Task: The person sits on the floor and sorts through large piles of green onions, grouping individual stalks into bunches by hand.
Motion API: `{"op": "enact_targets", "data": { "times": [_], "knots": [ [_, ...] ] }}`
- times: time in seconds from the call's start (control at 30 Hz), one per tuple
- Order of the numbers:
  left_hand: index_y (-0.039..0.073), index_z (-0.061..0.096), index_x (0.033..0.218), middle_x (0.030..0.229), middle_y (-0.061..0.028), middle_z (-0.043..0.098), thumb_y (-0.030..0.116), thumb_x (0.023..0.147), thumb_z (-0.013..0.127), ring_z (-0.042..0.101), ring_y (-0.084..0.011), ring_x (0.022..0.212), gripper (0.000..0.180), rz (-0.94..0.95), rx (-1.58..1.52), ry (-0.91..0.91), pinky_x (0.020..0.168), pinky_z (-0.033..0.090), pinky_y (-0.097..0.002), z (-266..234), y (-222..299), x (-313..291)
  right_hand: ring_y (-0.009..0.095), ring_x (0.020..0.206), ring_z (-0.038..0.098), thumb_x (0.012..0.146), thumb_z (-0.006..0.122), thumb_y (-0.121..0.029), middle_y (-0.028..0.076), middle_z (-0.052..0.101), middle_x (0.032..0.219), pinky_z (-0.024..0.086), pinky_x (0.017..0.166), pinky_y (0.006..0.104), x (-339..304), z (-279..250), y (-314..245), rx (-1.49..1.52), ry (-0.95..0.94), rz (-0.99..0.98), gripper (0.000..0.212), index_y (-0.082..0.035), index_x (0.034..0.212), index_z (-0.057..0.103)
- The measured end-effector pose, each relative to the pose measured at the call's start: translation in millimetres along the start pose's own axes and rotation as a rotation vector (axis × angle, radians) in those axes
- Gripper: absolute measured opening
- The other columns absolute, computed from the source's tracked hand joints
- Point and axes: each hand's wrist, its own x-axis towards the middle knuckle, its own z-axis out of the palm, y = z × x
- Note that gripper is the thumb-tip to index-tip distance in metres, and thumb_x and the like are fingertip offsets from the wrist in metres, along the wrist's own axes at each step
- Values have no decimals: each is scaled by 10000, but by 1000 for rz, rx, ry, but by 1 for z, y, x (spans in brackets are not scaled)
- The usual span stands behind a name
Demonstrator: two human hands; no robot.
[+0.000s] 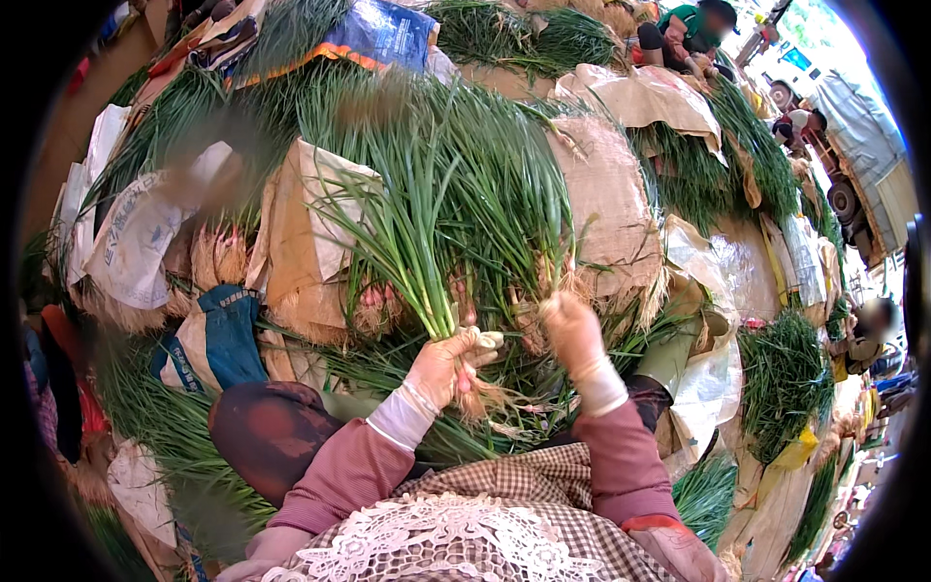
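As the left hand (448,367) clasps a slim bunch of green-leaved, pale-rooted onions (419,276), leaves rising above its grip, the blurred right hand (579,335) is just to the right, by a larger green onion heap (490,175). Whether it pinches anything, I can't tell.

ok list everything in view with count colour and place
Held bunch: one, green, in left hand
Other greens: many, green, all around
Sacks: several, white, tan and blue, among the greens
Truck: one, pale cover, right edge
Other people: at least three, varied clothing, right side
Apron: one, brown-and-white check, bottom centre
Legs: two, dark, either side
Left hand: one, mauve-sleeved, around held bunch
Right hand: one, mauve-sleeved, by other greens
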Motion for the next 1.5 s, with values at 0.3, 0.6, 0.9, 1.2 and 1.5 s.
{"op": "enact_targets", "data": {
  "times": [0.3,0.6,0.9,1.2,1.5],
  "knots": [
    [7,564,840,677,-63,584,160,808,508,534,-128,521,166,45,114,165,448,452,-232,2,-47,13,98,554,424,794,522,-343,-7,480,636,354,520,202,-11,20,40,368,-408,334,330,-18,852,531],
    [92,469,684,536,-4,459,269,798,533,423,-143,447,220,-108,-91,137,435,364,-265,6,-41,4,288,494,527,793,473,-381,108,533,529,405,450,360,-12,55,7,-636,147,-324,351,-75,640,551],
    [97,464,706,551,-25,464,259,835,461,408,-149,451,207,-87,-231,-191,442,346,-271,5,-33,-10,71,374,351,853,386,-384,-22,408,467,275,349,206,1,15,42,642,-152,468,407,-52,657,517],
    [-12,420,1109,679,-62,541,134,819,471,470,-134,480,329,-41,-80,-197,426,381,-254,1,-30,-5,216,723,581,785,479,-187,115,597,828,460,614,311,2,71,34,-291,-372,-130,203,-33,894,553],
    [-33,436,1081,614,-57,485,146,791,507,497,-142,501,347,356,-51,-281,413,432,-226,29,29,-45,268,742,568,772,457,-162,127,583,802,464,659,355,32,30,27,-565,-107,-100,193,-154,951,528]
  ]
}}
